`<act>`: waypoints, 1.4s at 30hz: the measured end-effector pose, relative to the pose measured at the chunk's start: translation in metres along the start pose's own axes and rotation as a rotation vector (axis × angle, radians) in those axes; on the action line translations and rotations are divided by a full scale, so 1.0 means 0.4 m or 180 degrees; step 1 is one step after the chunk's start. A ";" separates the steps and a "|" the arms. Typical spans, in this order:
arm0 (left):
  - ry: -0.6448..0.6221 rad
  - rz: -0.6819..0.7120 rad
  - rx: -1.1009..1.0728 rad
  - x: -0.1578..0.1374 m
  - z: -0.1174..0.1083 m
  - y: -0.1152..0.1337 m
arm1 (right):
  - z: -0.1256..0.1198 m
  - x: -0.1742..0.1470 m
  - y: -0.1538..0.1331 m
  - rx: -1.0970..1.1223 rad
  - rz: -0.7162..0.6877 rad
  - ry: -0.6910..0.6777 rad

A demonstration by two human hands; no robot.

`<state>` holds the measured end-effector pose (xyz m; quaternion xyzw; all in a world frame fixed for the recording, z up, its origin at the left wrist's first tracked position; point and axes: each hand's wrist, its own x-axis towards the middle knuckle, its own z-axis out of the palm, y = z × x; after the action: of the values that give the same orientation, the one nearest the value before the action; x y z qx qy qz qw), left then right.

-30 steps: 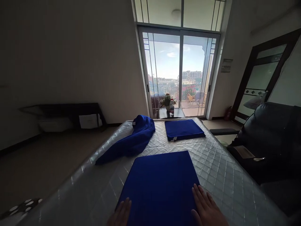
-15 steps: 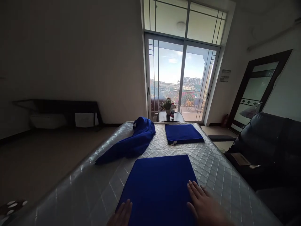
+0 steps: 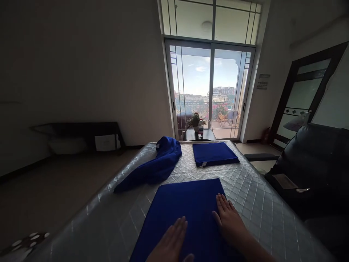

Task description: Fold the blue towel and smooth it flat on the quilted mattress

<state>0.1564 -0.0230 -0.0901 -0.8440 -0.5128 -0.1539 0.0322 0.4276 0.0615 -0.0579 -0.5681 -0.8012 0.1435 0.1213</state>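
A folded blue cloth (image 3: 188, 196) lies flat on the quilted silvery table cover (image 3: 253, 203) right before me. My left hand (image 3: 171, 238) is over its near middle part, fingers stretched out and nothing held. On the cloth's right edge rests my right hand (image 3: 229, 218), palm down with the fingers extended. Farther off to the left is a crumpled blue garment (image 3: 155, 163), one long part trailing toward me. A second folded blue cloth (image 3: 215, 153) with a white tag lies at the far right of the surface.
Beyond the far edge stand a small dark table (image 3: 188, 136), a potted plant (image 3: 195, 122) and a bottle (image 3: 201, 127), before a sliding glass door. A black leather chair (image 3: 321, 163) is at the right. Along the left wall sits a low dark bench (image 3: 84, 127).
My left hand has moved from the cloth's left edge in over its middle. My right hand has slid a little forward along the right edge. The view has shifted slightly.
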 end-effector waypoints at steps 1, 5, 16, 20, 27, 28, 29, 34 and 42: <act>-0.0085 0.0224 -0.0093 0.051 -0.007 0.036 | 0.005 0.002 0.004 -0.0050 -0.0003 0.0023; -0.0298 0.0479 -0.0475 0.230 -0.003 0.150 | 0.024 0.008 0.026 -0.0353 -0.0238 0.0113; -0.0718 -0.0397 -0.0563 0.239 -0.004 0.087 | 0.013 0.011 0.021 -0.0160 -0.0037 0.0062; -0.0735 -0.0974 -0.0355 0.168 -0.031 -0.020 | -0.003 0.006 0.013 -0.0071 -0.0012 -0.0043; -0.0604 -0.1790 -0.0338 0.080 -0.037 -0.188 | -0.009 0.011 0.005 -0.0106 0.0142 -0.0239; -0.0613 -0.1830 -0.0363 0.078 -0.037 -0.193 | -0.006 0.013 0.006 -0.0137 0.0129 -0.0231; -0.0617 -0.1847 -0.0383 0.078 -0.037 -0.195 | -0.002 0.014 0.007 -0.0168 0.0118 -0.0221; -0.0605 -0.1782 -0.0424 0.083 -0.046 -0.187 | 0.009 0.014 0.012 -0.0344 0.0124 -0.0210; -0.0770 -0.1773 -0.0423 0.078 -0.046 -0.196 | -0.059 0.080 -0.027 -0.0531 0.0111 -0.0314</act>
<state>0.0970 0.0369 -0.0717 -0.6835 -0.7132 -0.0885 -0.1278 0.4161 0.0905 -0.0310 -0.5824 -0.8053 0.1062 0.0315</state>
